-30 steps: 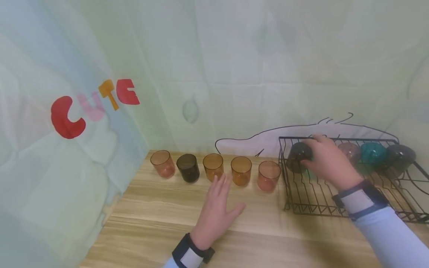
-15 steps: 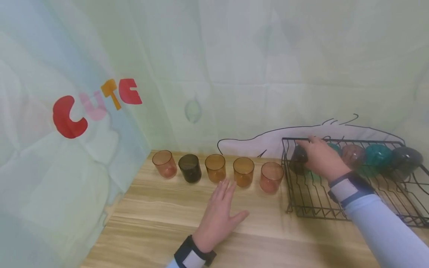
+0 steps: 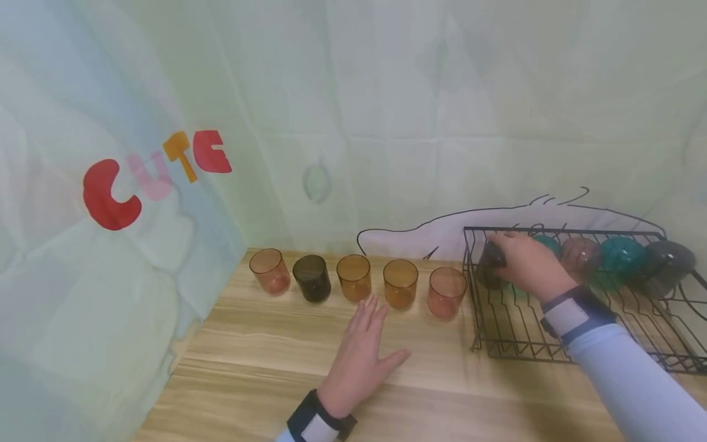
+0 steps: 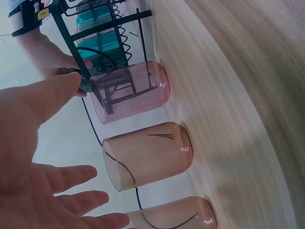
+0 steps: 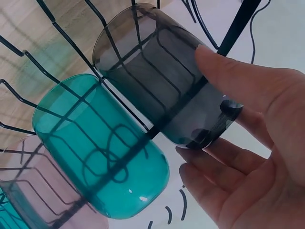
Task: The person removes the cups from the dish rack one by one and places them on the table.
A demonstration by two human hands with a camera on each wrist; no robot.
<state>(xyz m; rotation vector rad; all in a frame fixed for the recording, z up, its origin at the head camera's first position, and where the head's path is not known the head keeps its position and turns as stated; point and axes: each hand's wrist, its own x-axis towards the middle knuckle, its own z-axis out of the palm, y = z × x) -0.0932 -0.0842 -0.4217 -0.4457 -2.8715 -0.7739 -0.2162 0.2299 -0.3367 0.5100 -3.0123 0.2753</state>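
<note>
My right hand (image 3: 533, 267) holds a dark grey glass (image 5: 147, 71) at the left end of the black wire rack (image 3: 530, 354). The glass stands upside down; my thumb lies on one side near its base and the fingers on the other. Beside it in the right wrist view is an upturned teal glass (image 5: 105, 143). My left hand (image 3: 356, 365) hovers over the wooden table with its fingers spread, holding nothing. Just beyond its fingertips stand two amber glasses (image 3: 354, 279), with a pink glass (image 3: 446, 294) to their right.
Farther left stand a black glass (image 3: 312, 279) and another pink glass (image 3: 270, 273). More upturned glasses fill the rack's back row, including a mauve glass (image 3: 581, 256) and a dark glass (image 3: 668, 264). A printed cloth (image 3: 386, 123) hangs behind the table.
My right hand has settled lower around the dark grey glass, and its wrist has shifted left. The left hand has barely moved. The glass stays in the rack.
</note>
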